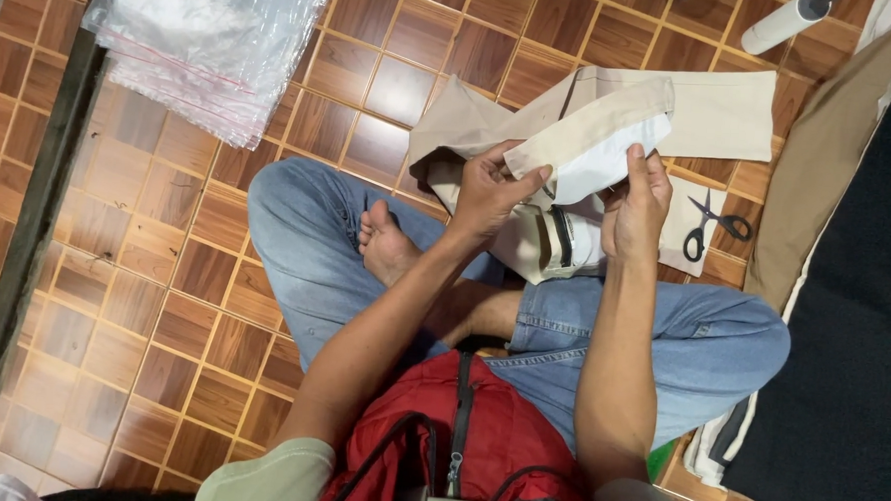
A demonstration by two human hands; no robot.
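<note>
Both hands, left hand (488,194) and right hand (636,204), pinch the beige trousers (611,123) pocket edge, scissors (712,224) just right of the fingers.

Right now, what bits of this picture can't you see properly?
Head view only:
- Left hand and right hand: fingertips tucked behind the beige trousers.
- Buckle-like piece: half covered by cloth, too small to tell.
- White tube: cut off by the top edge.
- Red backpack: cut off by the bottom edge.
- Scissors: small, blades unclear.
- Plastic bags: contents too blurry.
</note>
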